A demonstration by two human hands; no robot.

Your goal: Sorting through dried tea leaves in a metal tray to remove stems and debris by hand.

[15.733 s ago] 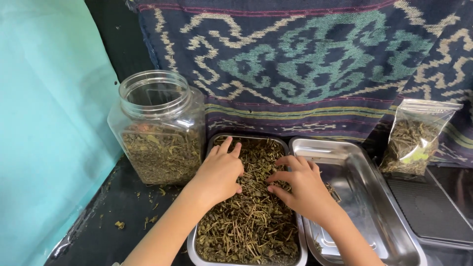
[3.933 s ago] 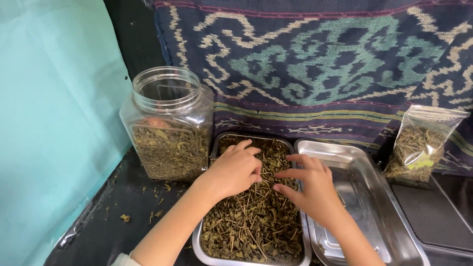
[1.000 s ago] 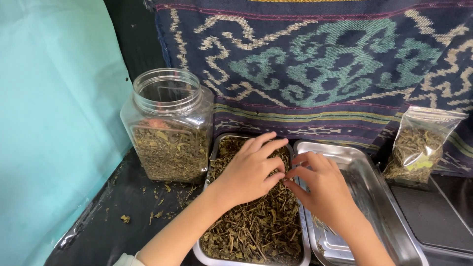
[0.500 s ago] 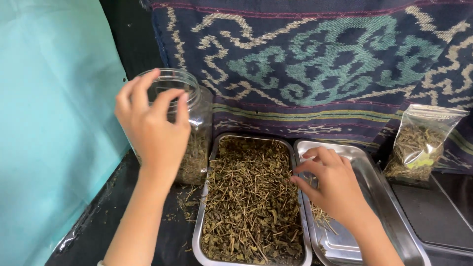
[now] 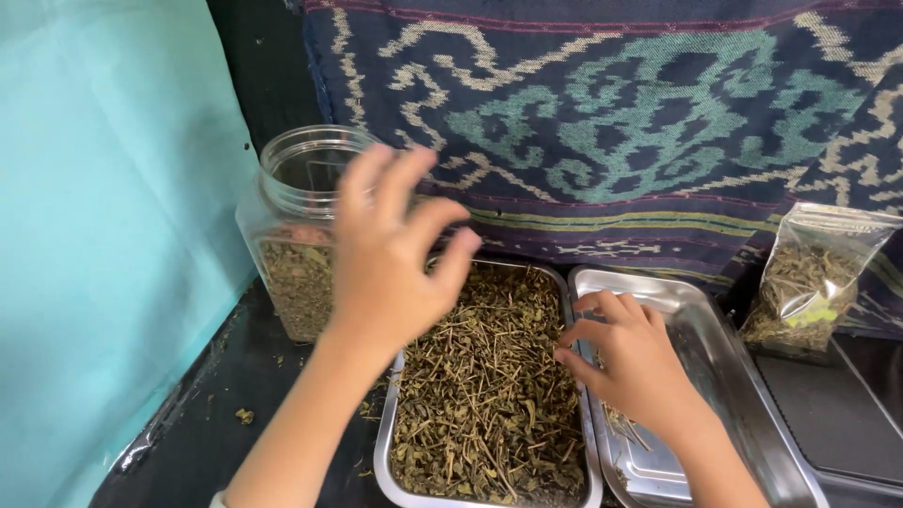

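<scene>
Fingers (image 5: 428, 202) of the left hand (image 5: 390, 268) are spread loosely, slightly curled and blurred; whether they pinch any bit of herb cannot be told. That hand hangs in the air between the jar (image 5: 301, 235) and the herb tray (image 5: 484, 395), above the tray's near-left corner and just right of the jar's open mouth. Fingers of the right hand (image 5: 635, 362) are curled, tips drawn together at the tray's right rim; whether they grip a stem is hidden. This hand is the nearer one to the herbs (image 5: 489, 376), which lie directly to its left, and it rests partly over the empty tray (image 5: 715, 376) touching the herb tray's right side. Both trays run lengthwise away from the person. Right of the empty tray stands a clear bag (image 5: 809, 282) of herbs, against the patterned cloth (image 5: 640, 122). Crumbs dot the dark counter (image 5: 235, 395) left of the herb tray.
</scene>
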